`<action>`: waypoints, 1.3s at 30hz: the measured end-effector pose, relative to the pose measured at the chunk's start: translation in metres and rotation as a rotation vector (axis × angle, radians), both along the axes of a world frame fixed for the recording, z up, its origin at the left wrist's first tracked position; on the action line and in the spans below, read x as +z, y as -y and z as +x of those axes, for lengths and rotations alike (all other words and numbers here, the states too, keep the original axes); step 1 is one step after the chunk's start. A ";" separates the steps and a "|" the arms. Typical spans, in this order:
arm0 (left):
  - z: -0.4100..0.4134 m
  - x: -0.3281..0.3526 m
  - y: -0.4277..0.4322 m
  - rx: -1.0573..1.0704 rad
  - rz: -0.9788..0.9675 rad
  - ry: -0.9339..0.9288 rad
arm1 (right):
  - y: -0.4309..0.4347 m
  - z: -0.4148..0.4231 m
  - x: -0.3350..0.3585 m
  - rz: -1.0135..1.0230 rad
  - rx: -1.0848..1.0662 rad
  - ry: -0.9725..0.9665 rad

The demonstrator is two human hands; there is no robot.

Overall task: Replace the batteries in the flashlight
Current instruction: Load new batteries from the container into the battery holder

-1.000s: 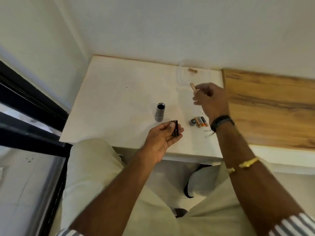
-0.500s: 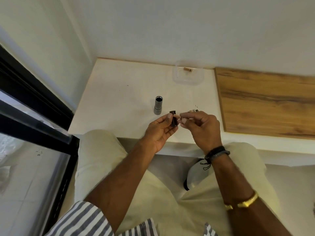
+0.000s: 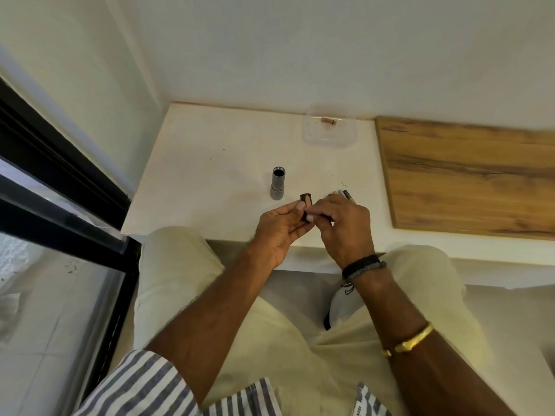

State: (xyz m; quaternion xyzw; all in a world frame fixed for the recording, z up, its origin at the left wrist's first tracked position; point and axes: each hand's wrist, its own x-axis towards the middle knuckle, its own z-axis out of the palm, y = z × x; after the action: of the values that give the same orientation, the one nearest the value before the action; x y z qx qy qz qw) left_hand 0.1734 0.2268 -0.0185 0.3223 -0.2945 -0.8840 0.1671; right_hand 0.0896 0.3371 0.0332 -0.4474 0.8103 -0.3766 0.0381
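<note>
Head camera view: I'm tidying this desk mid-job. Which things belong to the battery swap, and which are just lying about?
For the job:
- battery holder, held by left hand, right hand working at it
- flashlight body, upright and open
- loose batteries behind the right hand
- clear tub with one battery

Lying about:
- wooden board

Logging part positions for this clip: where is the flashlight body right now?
The flashlight body stands upright on the white table, open end up, just beyond and left of the left hand.

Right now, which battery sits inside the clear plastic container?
The lone tan battery lying on its side in the clear plastic container by the wall. The other batteries lie loose behind the right hand.
</note>
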 end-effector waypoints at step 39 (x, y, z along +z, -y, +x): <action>-0.020 -0.017 0.026 -0.024 0.142 0.072 | 0.149 -0.206 -0.013 -0.001 -0.361 0.258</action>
State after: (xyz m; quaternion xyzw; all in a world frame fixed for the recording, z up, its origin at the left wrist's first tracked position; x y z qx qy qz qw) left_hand 0.1531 0.2004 -0.0352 0.3615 -0.2405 -0.8925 0.1225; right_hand -0.1168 0.1879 0.0201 -0.2432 0.8654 -0.4319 0.0731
